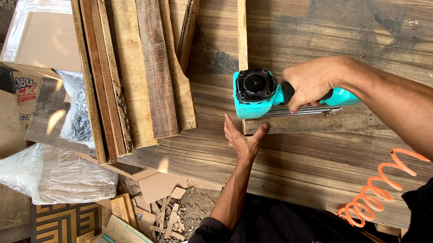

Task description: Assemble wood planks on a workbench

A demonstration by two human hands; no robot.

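My right hand (310, 83) grips the handle of a turquoise nail gun (256, 95), whose nose rests at the corner of a thin wooden frame. One slat (242, 27) of the frame runs away from me and another slat (376, 119) runs to the right, both lying on a wide dark wooden board (321, 30). My left hand (242, 140) lies flat on the board, its thumb pressing against the near edge of the corner, right under the gun.
A stack of rough planks (133, 66) lies to the left on the board. Beyond it are a cardboard box (41, 34) and plastic bags (54, 174). An orange coiled air hose (376, 189) hangs at my right. Wood and cardboard scraps (152, 210) litter the floor.
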